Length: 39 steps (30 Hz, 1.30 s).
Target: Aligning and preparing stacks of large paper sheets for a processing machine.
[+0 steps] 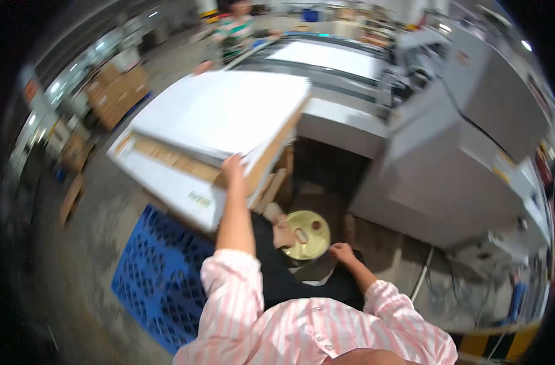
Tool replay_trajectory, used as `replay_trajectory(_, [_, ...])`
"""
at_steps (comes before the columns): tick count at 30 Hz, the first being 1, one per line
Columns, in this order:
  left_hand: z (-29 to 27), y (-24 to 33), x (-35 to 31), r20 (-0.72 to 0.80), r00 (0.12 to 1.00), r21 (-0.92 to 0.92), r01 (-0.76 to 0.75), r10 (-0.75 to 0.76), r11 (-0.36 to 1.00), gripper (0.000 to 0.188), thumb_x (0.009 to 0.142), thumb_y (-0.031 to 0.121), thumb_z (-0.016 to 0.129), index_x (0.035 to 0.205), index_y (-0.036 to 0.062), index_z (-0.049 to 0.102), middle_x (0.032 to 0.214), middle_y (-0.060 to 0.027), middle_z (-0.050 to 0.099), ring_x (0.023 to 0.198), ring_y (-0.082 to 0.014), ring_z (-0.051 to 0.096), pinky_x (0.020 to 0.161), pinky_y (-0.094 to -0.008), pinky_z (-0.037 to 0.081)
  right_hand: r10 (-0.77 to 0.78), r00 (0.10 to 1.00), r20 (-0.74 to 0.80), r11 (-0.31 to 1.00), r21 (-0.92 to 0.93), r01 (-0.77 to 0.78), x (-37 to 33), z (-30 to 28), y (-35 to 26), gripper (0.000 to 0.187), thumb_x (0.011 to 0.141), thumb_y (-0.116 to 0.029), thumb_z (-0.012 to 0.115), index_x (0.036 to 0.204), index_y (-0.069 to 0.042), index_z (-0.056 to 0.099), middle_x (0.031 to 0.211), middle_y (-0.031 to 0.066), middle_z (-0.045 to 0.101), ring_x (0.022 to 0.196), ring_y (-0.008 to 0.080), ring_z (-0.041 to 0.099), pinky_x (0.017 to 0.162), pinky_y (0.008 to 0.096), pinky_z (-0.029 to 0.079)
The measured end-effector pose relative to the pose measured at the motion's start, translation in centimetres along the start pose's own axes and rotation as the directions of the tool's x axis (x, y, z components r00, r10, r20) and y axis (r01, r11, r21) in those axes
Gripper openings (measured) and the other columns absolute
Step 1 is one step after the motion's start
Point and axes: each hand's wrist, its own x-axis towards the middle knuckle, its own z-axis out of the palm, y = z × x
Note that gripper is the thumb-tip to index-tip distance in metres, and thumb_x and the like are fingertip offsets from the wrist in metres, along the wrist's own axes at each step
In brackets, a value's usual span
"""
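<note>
My left hand (233, 168) is closed on the near corner of a stack of large white sheets (229, 103). That stack lies a little askew on a brown board (168, 157), above a wider white slab-like layer (162, 176). On the far side, another person's hand (203, 67) touches the sheets' edge. My right hand (342, 250) hangs by my knee with its fingers curled in and nothing visible in them. Just left of it stands a bucket with a pale yellow lid (306, 236), apparently apart from the fingers.
A large grey machine (435, 170) rises at the right, with a white sheet (326, 58) on its bed. A blue plastic pallet (162, 277) lies at the lower left. Cardboard boxes (116, 94) stand at the far left. The other person (235, 30) is across the stack.
</note>
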Motion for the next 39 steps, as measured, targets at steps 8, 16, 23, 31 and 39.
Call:
replay_trajectory(8, [-1.7, 2.0, -1.5, -0.048, 0.99, -0.387, 0.107, -0.136, 0.916, 0.021, 0.075, 0.012, 0.057, 0.084, -0.0077, 0.059, 0.078, -0.0124, 0.057, 0.067, -0.022, 0.057, 0.057, -0.0339, 0.054, -0.425, 0.901, 0.087, 0.89, 0.224, 0.398, 2.4, 3.8, -22.0, 0.021, 0.086, -0.018, 0.056, 0.095, 0.001, 0.062, 0.077, 0.002, 0.059, 0.065, 0.0091, 0.052, 0.059, 0.0224, 0.043])
replay_trajectory(16, [-1.8, 2.0, -1.8, -0.004, 0.996, -0.173, 0.088, -0.09, 0.981, 0.012, 0.077, 0.005, 0.057, 0.081, -0.0059, 0.06, 0.075, -0.0089, 0.059, 0.06, -0.0166, 0.056, 0.058, -0.0291, 0.053, -0.831, 0.553, 0.066, 0.511, -0.304, 0.804, 3.7, 9.4, -39.0, 0.02, 0.081, -0.02, 0.058, 0.093, -0.006, 0.065, 0.08, 0.0079, 0.062, 0.071, 0.0204, 0.056, 0.064, 0.0308, 0.045])
replay_trajectory(23, [-1.2, 2.8, -2.5, 0.039, 0.99, -0.21, 0.141, -0.136, 0.968, 0.009, 0.079, 0.008, 0.056, 0.074, 0.001, 0.06, 0.068, -0.0029, 0.057, 0.059, -0.0116, 0.055, 0.051, -0.0254, 0.046, -0.772, 0.578, 0.265, 0.362, -0.564, 0.742, 8.2, 11.9, -43.9, 0.025, 0.074, -0.031, 0.059, 0.092, -0.015, 0.068, 0.097, 0.0083, 0.061, 0.094, 0.0306, 0.051, 0.082, 0.039, 0.041])
replay_trajectory(31, [-1.6, 3.9, -2.9, -0.004, 0.994, -0.284, 0.105, -0.11, 0.953, 0.02, 0.084, 0.015, 0.053, 0.093, -0.0003, 0.061, 0.081, -0.0045, 0.058, 0.067, -0.0123, 0.056, 0.06, -0.0257, 0.049, -0.889, 0.304, 0.342, 0.073, -0.549, 0.833, 5.7, 13.3, -45.0, 0.018, 0.076, -0.019, 0.059, 0.089, -0.009, 0.066, 0.089, 0.0093, 0.063, 0.085, 0.0303, 0.054, 0.073, 0.0411, 0.044])
replay_trajectory(39, [-1.3, 3.1, -2.8, -0.078, 0.987, -0.589, 0.068, -0.14, 0.805, 0.043, 0.091, 0.033, 0.044, 0.125, 0.0075, 0.04, 0.096, -0.0123, 0.056, 0.079, -0.0208, 0.058, 0.064, -0.0315, 0.05, -0.878, 0.331, 0.345, 0.012, -0.676, 0.737, 6.5, 12.1, -45.1, 0.018, 0.076, -0.021, 0.059, 0.086, -0.008, 0.067, 0.082, 0.0105, 0.062, 0.078, 0.0305, 0.055, 0.069, 0.039, 0.045])
